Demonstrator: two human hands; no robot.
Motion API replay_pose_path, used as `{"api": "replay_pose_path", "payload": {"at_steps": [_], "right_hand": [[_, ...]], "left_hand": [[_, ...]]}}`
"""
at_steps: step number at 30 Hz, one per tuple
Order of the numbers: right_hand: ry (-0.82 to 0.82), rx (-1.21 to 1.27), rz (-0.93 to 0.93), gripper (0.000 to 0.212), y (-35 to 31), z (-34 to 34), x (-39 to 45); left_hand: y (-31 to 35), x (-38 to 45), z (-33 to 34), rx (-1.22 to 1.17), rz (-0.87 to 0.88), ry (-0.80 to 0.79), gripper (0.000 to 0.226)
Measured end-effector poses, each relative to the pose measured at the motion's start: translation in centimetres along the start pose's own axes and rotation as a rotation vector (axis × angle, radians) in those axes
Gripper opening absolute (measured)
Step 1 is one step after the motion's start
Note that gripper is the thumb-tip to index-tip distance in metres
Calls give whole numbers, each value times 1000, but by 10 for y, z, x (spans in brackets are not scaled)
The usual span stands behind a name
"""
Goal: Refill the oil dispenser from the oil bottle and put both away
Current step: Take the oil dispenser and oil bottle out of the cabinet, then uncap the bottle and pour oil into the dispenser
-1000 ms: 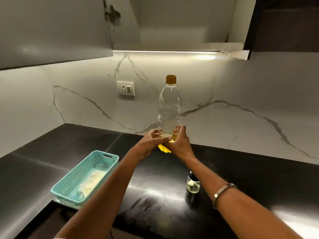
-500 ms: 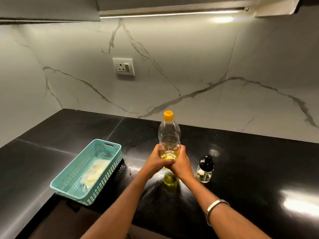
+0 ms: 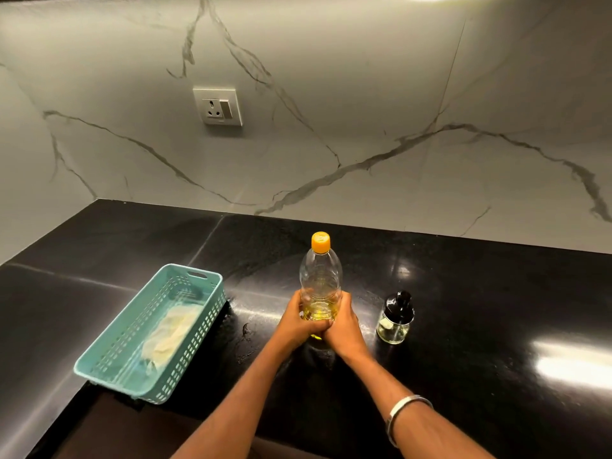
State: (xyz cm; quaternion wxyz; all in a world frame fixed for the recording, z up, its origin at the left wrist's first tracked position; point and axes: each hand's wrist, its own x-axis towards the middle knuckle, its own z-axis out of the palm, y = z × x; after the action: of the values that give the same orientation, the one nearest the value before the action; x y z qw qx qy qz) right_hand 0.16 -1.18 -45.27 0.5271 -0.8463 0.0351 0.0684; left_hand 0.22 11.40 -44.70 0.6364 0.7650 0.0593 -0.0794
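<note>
My left hand point(image 3: 298, 321) and right hand point(image 3: 342, 326) clamp the bottle point(image 3: 320, 286) low, upright on the table point(image 3: 480, 293), cap on. The dispenser point(image 3: 395, 318) stands just right of it. Oily plastic could slip, or my right arm could topple the dispenser.

Two bare forearms, no sleeves in sight on either. Left hand point(image 3: 295, 321): no rings or watch visible, wrist plain. Right hand point(image 3: 342, 326): fingers w/o visible jewellery too. On the right forearm, a bit above the wrist, one thin silver-coloured metal bangle point(image 3: 406, 415), smooth, plain band, catching the light, slightly loose-looking. Nails too small to make out.
</note>
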Motion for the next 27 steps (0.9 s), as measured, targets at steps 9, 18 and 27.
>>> {"api": "replay_pose_path", "payload": {"at_steps": [9,18,27], "right_hand": [[-37,0,18,77,-6,-6,-6],[-116,-71,18,86,-1,-34,-21],[-12,-14,-128,70,-7,-66,-41]], "left_hand": [[-8,-4,4,-5,29,54,74],[-21,-32,28,148,64,364,84],[-29,-78,91,55,135,479,33]]}}
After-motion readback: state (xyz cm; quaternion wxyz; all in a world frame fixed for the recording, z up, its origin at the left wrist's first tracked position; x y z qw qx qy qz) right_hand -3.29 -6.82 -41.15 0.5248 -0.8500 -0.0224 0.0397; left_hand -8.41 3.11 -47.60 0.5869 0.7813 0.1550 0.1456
